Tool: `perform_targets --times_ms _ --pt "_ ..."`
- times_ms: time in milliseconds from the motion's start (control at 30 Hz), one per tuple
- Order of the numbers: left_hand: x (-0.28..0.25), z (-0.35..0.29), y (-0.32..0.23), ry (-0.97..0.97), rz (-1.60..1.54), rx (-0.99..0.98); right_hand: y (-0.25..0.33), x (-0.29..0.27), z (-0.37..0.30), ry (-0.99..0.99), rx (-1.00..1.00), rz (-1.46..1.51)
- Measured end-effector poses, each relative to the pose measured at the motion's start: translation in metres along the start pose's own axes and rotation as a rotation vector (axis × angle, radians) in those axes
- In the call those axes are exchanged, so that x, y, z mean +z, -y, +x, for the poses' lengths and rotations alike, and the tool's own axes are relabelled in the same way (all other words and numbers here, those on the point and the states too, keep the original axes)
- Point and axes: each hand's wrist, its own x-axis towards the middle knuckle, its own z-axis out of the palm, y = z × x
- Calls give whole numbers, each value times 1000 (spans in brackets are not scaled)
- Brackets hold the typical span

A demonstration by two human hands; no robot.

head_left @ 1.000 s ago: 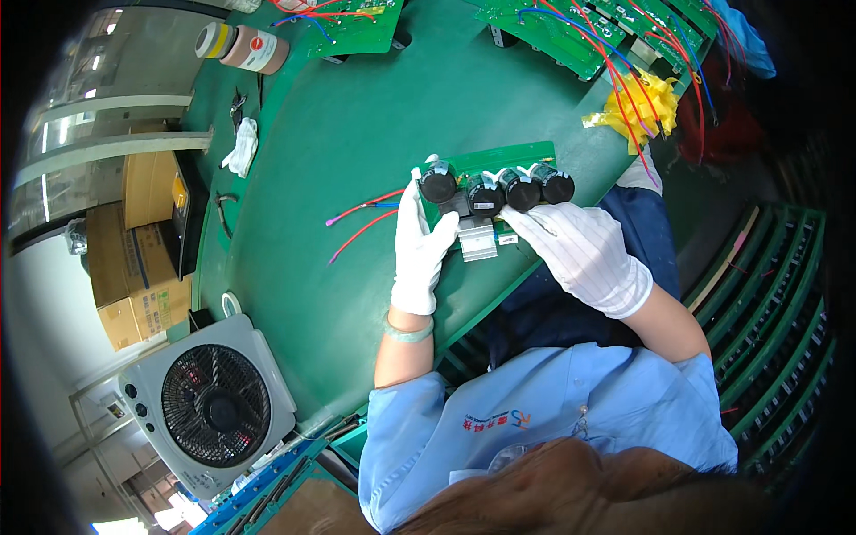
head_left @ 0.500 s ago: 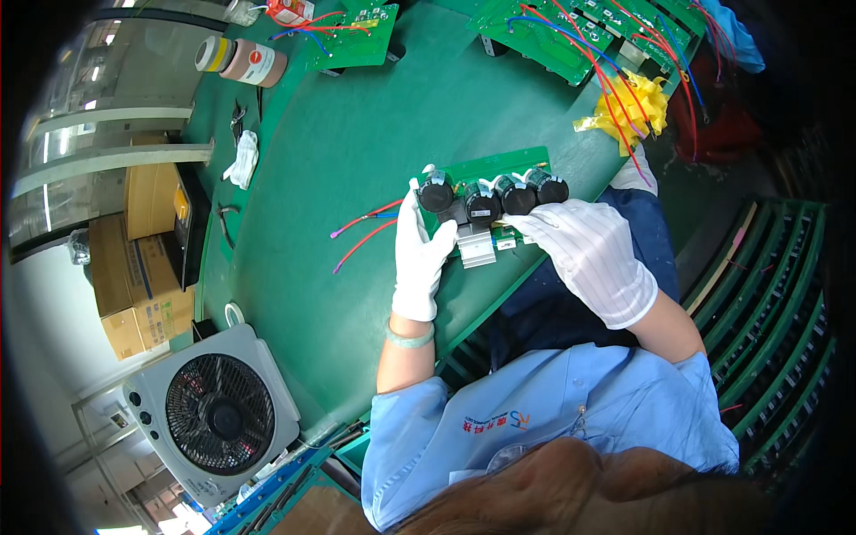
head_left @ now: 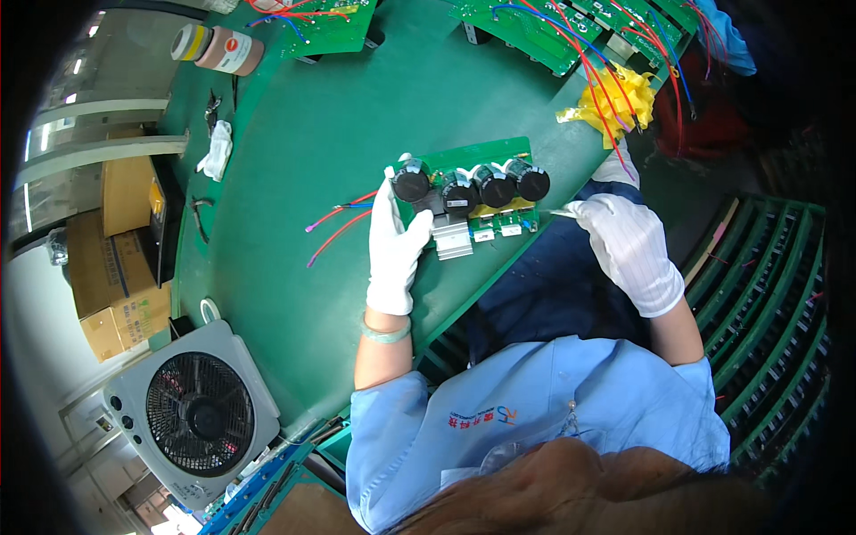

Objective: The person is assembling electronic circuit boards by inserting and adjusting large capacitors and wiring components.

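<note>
A green circuit board [head_left: 477, 153] with several black cylindrical capacitors [head_left: 493, 185] and a ribbed metal heat sink [head_left: 453, 239] is tilted over the green tabletop. My left hand [head_left: 394, 254], in a white glove, grips its left end, thumb near the heat sink and fingers round the far side. Red and blue wires [head_left: 343, 234] trail from that end. Just right of the board, apart from it, is my gloved right hand [head_left: 629, 250]. Its fingers are pinched together, pointing at the board; whatever they hold is too small to make out.
More wired boards [head_left: 526, 40] lie at the far right by a crumpled yellow wrap [head_left: 615, 102]; another board [head_left: 334, 31] is at the far left. Bottles [head_left: 223, 49], pliers [head_left: 211, 111] and a white glove [head_left: 217, 150] line the left edge. A fan [head_left: 203, 419] stands nearer me.
My right hand has drawn away from the board's near edge to the right, uncovering yellow and white parts there. My left hand still grips the board. The whole view has shifted slightly.
</note>
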Motion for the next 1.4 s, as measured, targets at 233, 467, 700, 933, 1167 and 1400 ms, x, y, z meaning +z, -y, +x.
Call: perform_targets --times_ms 233,467,700,933,1167,1400 --pt "0 -2 -2 5 38 3 1 11 6 -97 -25 472" --pt "2 -1 -4 35 -99 1 10 32 24 32 -73 799" --pt "12 -7 -14 9 -245 -12 21 42 38 112 -99 883" --pt "13 -8 -9 15 -219 36 13 38 32 328 -38 937" --pt "19 -10 -11 -15 -291 -14 7 34 35 357 -122 864" --pt "17 -8 -10 -11 -263 -2 9 27 31 426 -226 694"
